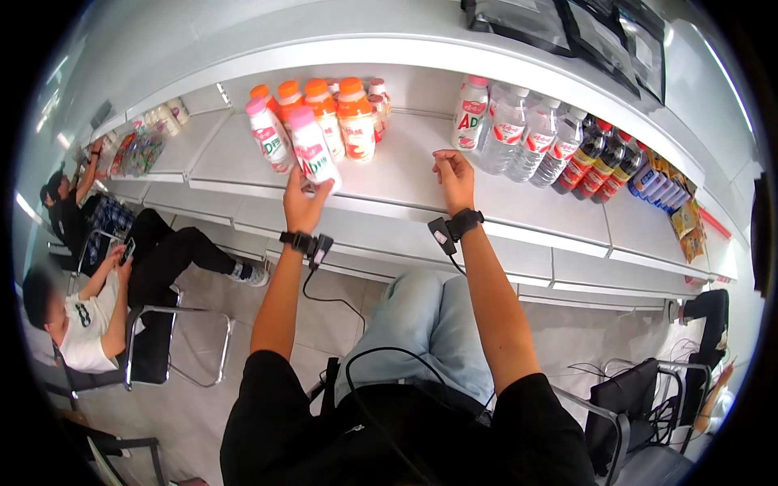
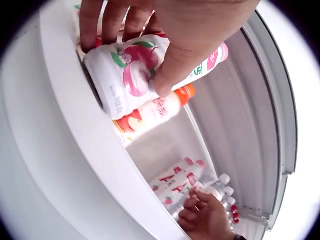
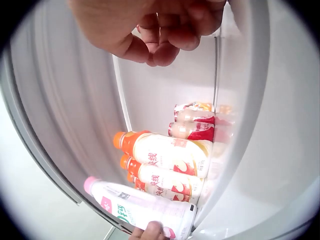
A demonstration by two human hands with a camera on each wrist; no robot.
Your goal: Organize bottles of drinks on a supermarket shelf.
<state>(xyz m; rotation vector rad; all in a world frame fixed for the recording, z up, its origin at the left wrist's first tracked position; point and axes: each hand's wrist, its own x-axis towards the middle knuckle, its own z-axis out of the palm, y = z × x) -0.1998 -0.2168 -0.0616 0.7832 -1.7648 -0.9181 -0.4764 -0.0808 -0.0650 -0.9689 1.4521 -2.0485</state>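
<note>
My left hand [image 1: 305, 204] grips the lower part of a white bottle with a pink cap [image 1: 314, 154], tilted at the shelf's front edge. In the left wrist view the thumb of the left hand [image 2: 200, 30] lies across the bottle [image 2: 125, 75]. A second pink-capped bottle [image 1: 270, 139] stands just left of it, beside several orange-capped bottles [image 1: 356, 125]. My right hand [image 1: 455, 182] hovers at the shelf front below another pink-capped bottle [image 1: 470, 113]; in the right wrist view the right hand [image 3: 155, 30] has loosely bent fingers and holds nothing.
Clear water bottles [image 1: 506, 134], dark bottles with red labels [image 1: 596, 158], blue-and-white items [image 1: 656, 188] and yellow packets [image 1: 689, 231] line the shelf's right side. Black packages [image 1: 596, 40] lie on the shelf above. A seated person [image 1: 93, 324] is at left, with chairs on both sides.
</note>
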